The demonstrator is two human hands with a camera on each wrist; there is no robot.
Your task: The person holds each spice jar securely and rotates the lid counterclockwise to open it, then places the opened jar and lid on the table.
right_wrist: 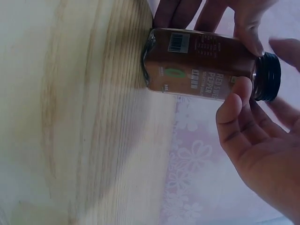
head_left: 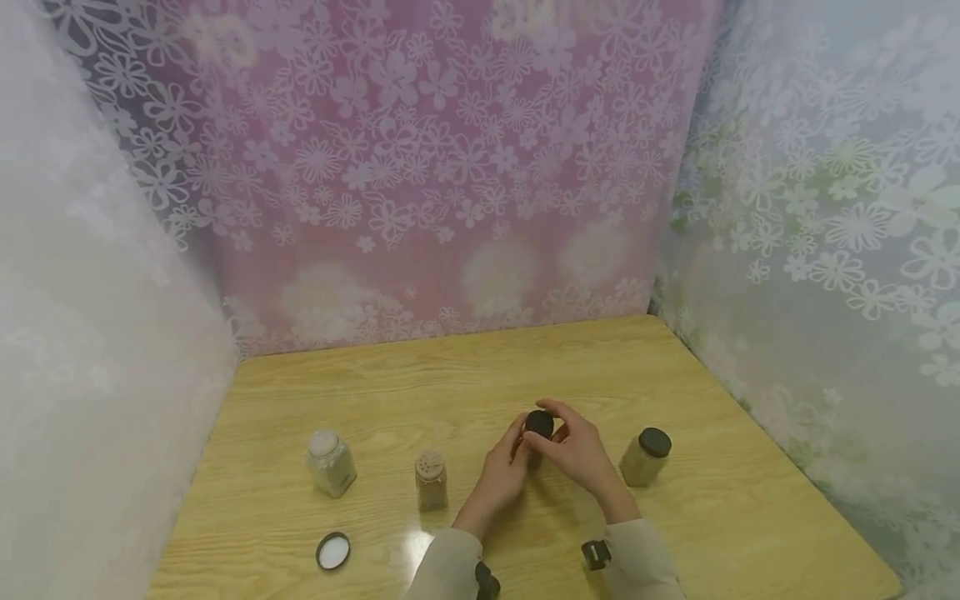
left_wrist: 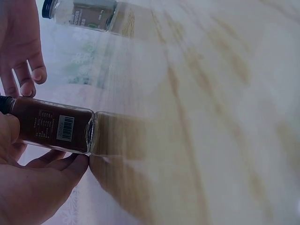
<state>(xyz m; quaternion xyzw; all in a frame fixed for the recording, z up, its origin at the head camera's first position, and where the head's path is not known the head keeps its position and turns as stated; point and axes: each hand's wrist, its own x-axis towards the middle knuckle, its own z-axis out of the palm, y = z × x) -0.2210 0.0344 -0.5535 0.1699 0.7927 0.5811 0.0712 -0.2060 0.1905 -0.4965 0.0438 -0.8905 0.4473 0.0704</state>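
My left hand (head_left: 504, 471) grips a square glass spice jar (right_wrist: 197, 63) of red-brown powder, its label reading red sweet pepper. The jar stands upright on the table, its base at the wood. Around its black lid (head_left: 539, 424), my right hand (head_left: 577, 450) has thumb and forefinger on opposite sides. In the right wrist view, the other right fingertips (right_wrist: 241, 89) lie by the jar's neck. To the right of my hands stands a black-lidded jar (head_left: 645, 458). A shaker-topped jar (head_left: 431, 482) stands to the left of my left forearm.
Further left is a white-topped square jar (head_left: 331, 463). In front of it, a loose black-rimmed lid (head_left: 333, 552) lies with its white inside up. Flowered curtains (head_left: 450, 167) enclose the wooden table (head_left: 375, 383) at the back and both sides.
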